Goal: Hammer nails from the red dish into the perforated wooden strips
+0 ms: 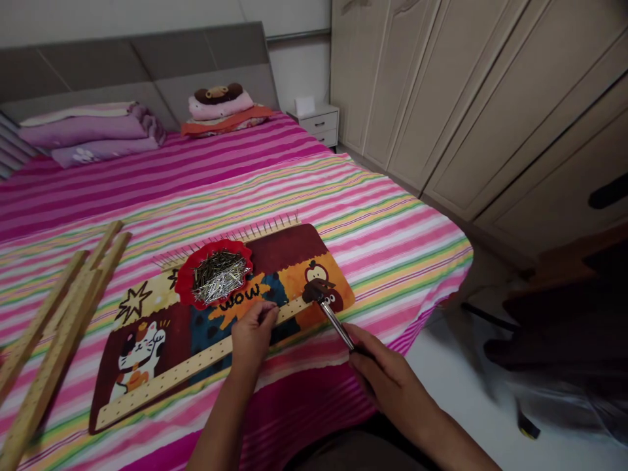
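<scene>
The strip (171, 378) lies along the near edge of the mat (275, 252), its left end at the near left corner. It is pale wood, flat and narrow, marked with small dark dots that look like holes. The left hand (252, 333) rests on it, thumb and fingers pinched together near the right end; whether they grip a nail is too small to tell. The right hand (387, 373), apart from the left, is closed around the hammer (337, 324), its head by the strip's right end. This looks like the setting of a nail; a strike would call for steady fingers, clear of the head.

Farther in, the red bowl (184, 281) holds loose nails (220, 275). Along the far edge, another strip (267, 230) bristles with upright nails. Beyond the left edge, more strips (63, 333) lie on the bed (392, 248).
</scene>
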The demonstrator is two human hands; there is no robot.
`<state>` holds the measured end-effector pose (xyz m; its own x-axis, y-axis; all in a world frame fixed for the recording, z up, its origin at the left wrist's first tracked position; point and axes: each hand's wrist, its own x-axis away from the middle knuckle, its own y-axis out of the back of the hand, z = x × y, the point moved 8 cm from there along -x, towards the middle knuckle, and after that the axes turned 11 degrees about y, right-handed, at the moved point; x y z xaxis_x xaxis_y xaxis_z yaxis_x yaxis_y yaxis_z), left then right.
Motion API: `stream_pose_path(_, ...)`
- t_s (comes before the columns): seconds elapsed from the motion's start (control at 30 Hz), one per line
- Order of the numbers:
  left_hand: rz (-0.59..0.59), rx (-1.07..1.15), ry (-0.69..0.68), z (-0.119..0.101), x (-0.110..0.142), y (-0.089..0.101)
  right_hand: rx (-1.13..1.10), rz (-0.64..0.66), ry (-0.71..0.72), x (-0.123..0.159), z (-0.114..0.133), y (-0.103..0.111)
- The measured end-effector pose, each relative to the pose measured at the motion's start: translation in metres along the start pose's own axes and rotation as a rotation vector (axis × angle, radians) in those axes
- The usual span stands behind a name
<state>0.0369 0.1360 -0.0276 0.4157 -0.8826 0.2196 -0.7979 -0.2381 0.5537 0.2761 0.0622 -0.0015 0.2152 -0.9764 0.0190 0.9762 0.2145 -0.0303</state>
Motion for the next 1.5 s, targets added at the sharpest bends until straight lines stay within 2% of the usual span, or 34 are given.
stream_pose_path(0.33,-0.049,-0.094,-0.116,-0.010,0.005,0.000,0.206,0.126,0.088,-0.016,0.023,-0.029)
stream_pose_path(0.53,-0.061,-0.113,-0.118,-0.012,0.005,0.002,0.222,0.175,0.142,-0.028,0.034,-0.041)
stream_pose_path(0.63,-0.059,-0.119,-0.097,-0.009,0.004,0.000,0.218,0.184,0.145,-0.028,0.034,-0.041)
stream_pose_path(0.77,-0.054,-0.077,-0.079,-0.007,0.005,-0.003,0.199,0.143,0.073,-0.020,0.026,-0.034)
stream_pose_path(0.87,0.002,-0.011,-0.058,-0.004,0.004,-0.002,0.160,0.093,0.056,-0.013,0.022,-0.025)
stream_pose_path(0.93,0.028,0.023,-0.048,-0.002,-0.001,0.008,0.124,0.046,0.019,-0.009,0.016,-0.017)
stream_pose_path(0.97,0.001,0.013,-0.049,-0.003,-0.006,0.019,0.099,0.022,-0.011,-0.006,0.012,-0.013)
stream_pose_path(1.0,-0.058,-0.024,-0.057,-0.004,-0.011,0.033,0.072,-0.002,-0.042,-0.004,0.009,-0.009)
stream_pose_path(1.1,-0.333,-0.294,-0.094,-0.011,-0.032,0.084,0.012,-0.073,-0.098,0.000,0.001,0.001)
stream_pose_path(1.17,-0.396,-0.539,-0.090,-0.016,-0.051,0.101,0.006,-0.097,-0.115,0.001,-0.002,0.006)
stream_pose_path(1.3,-0.275,-0.887,-0.010,-0.011,-0.084,0.098,0.005,-0.107,-0.121,0.001,-0.004,0.009)
stream_pose_path(1.4,-0.230,-0.965,-0.005,-0.013,-0.092,0.091,0.006,-0.113,-0.122,0.001,-0.003,0.009)
stream_pose_path(1.5,-0.228,-0.950,-0.006,-0.015,-0.092,0.093,0.009,-0.121,-0.085,0.000,0.001,0.009)
